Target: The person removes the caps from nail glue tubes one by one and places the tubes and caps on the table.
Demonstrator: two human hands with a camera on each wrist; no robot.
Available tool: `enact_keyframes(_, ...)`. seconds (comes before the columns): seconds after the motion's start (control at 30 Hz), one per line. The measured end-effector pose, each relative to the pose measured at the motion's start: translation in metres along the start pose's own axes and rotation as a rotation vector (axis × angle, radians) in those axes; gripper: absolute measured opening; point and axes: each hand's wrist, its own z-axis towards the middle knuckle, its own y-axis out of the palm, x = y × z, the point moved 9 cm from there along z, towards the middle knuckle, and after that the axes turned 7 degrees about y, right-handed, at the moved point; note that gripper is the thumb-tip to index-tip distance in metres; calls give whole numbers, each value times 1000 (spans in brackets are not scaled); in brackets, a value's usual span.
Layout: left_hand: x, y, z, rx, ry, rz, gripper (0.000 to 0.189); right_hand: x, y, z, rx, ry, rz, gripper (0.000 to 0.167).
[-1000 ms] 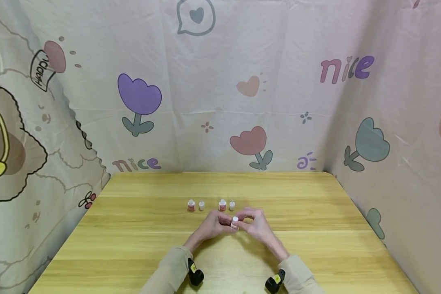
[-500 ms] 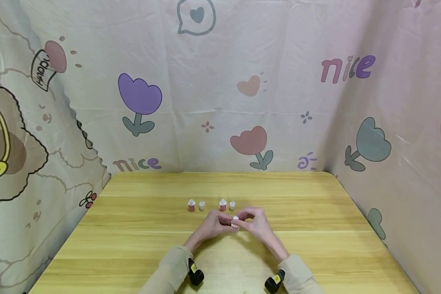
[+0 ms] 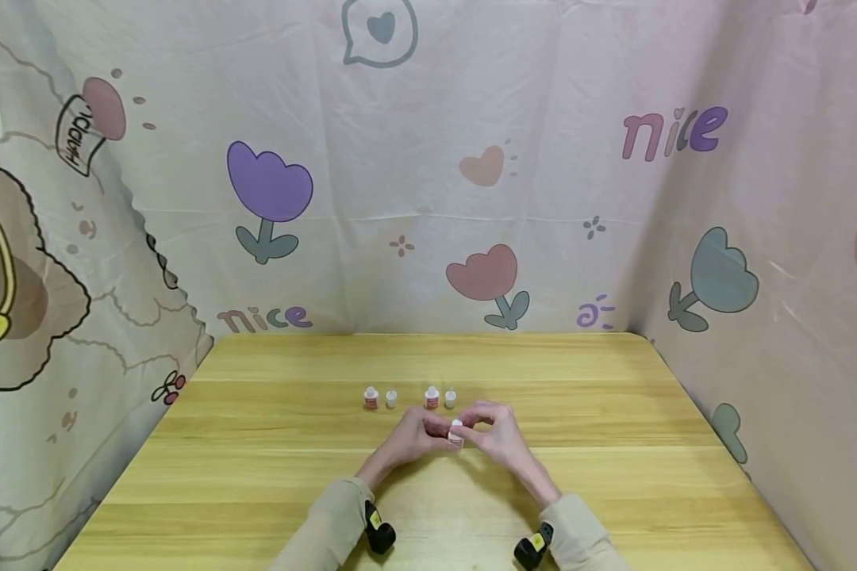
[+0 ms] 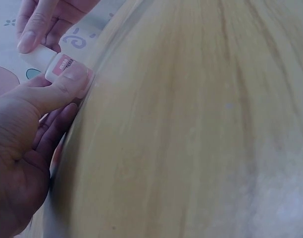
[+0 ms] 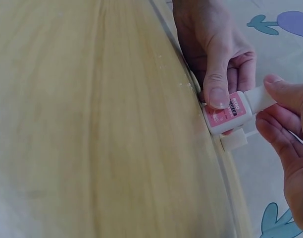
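Note:
A small white bottle with a pink label [image 5: 226,118] is held between both hands, above the middle of the table in the head view. My left hand [image 3: 410,438] grips its body, the thumb lying across the label. On the bottle's white cap [image 5: 259,99], my right hand [image 3: 501,438] has a thumb-and-finger pinch. In the left wrist view the cap [image 4: 38,57] points up and left, still in line with the bottle's neck. Part of the bottle's lower body is hidden behind the left thumb and fingers.
Beyond the hands stand two similar bottles, one on the left [image 3: 371,399] and one nearer the middle [image 3: 432,398]. A small white pointed cap [image 3: 391,399] is beside the first, another pointed cap [image 3: 451,399] beside the second. Printed cloth [image 3: 400,270] hangs behind the wooden table [image 3: 257,476].

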Motion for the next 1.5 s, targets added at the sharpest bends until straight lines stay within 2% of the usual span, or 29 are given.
enact_keyframes(0.27, 0, 0, -1, 2, 4, -6, 18, -1, 1, -1, -34, -35, -1, 8)
enact_keyframes(0.47, 0, 0, 1, 4, 8, -2, 19, 2, 0, -1, -64, 46, 15, 12)
enact_keyframes(0.6, 1, 0, 0, 10, 2, 2, 21, 5, -1, 0, -49, 100, 9, 13)
enact_keyframes(0.7, 1, 0, 1, 14, 10, -2, 20, 9, -2, 1, -29, 105, -8, 12)
enact_keyframes(0.83, -2, 0, 0, 16, 2, -9, 19, 1, 0, 1, -36, 83, -29, 10)
enact_keyframes(1.1, -3, 0, -1, 13, -14, -12, 19, -32, -5, -1, -40, 16, -17, 8)
enact_keyframes(1.4, 0, 0, 0, -1, 14, 1, 18, -37, -4, -2, -52, -57, -33, 10)
enact_keyframes(1.5, 0, 0, 0, -2, 17, 3, 17, -37, -3, -2, -60, -59, -35, 10)
